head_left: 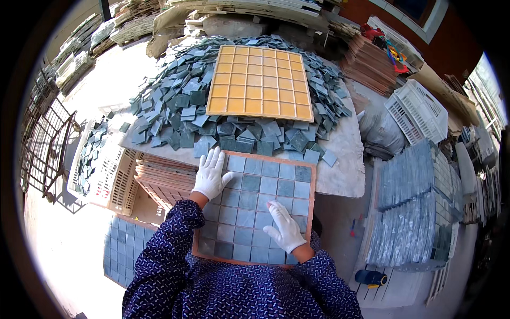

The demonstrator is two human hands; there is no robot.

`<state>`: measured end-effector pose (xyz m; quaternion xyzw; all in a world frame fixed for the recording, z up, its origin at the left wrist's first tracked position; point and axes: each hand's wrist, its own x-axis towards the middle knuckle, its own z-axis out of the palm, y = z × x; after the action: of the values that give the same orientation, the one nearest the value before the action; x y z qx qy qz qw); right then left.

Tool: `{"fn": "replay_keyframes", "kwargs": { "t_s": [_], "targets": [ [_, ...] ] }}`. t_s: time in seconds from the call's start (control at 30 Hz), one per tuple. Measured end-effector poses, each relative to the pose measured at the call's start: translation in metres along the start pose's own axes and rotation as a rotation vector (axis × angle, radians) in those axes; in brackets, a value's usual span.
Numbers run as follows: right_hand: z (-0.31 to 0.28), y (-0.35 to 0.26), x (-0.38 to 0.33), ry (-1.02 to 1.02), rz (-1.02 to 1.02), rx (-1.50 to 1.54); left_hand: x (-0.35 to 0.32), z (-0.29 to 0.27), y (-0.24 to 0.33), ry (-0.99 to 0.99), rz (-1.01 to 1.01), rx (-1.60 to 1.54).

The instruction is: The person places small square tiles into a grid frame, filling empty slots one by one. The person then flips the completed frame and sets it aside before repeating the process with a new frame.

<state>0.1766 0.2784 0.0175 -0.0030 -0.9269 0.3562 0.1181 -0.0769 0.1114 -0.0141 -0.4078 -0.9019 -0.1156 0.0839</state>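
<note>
In front of my body sits a square reddish-brown tray (313,183) filled with rows of blue-grey stone tiles (247,199). My left hand (211,174), in a white glove, rests over the tray's upper left edge, fingers stretched out and holding nothing. Lower right on the tiles lies my right hand (285,228), also gloved, its fingers extended and thumb apart. Beyond the tray, a yellow grid mould (260,80) with raised pale ribs lies on a large heap of loose tiles (180,106).
The heap covers a pale worktable (348,170). At the left, a stack of reddish trays (164,178) stands beside a crate (122,183) and a tiled sheet (125,247). To the right are wrapped tile stacks (406,212), a white crate (417,111) and a dark blue round object (371,277).
</note>
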Motion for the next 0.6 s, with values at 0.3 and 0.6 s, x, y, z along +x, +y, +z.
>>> {"fn": "replay_keyframes", "kwargs": {
  "t_s": [0.3,0.6],
  "targets": [
    [-0.006,0.006,-0.090,0.003,0.191,-0.456,-0.046,-0.023,0.051,-0.086,0.109,-0.020],
    [0.002,-0.009,-0.087,-0.194,-0.160,-0.497,-0.164,-0.061,0.052,-0.321,0.348,-0.157]
  ]
}}
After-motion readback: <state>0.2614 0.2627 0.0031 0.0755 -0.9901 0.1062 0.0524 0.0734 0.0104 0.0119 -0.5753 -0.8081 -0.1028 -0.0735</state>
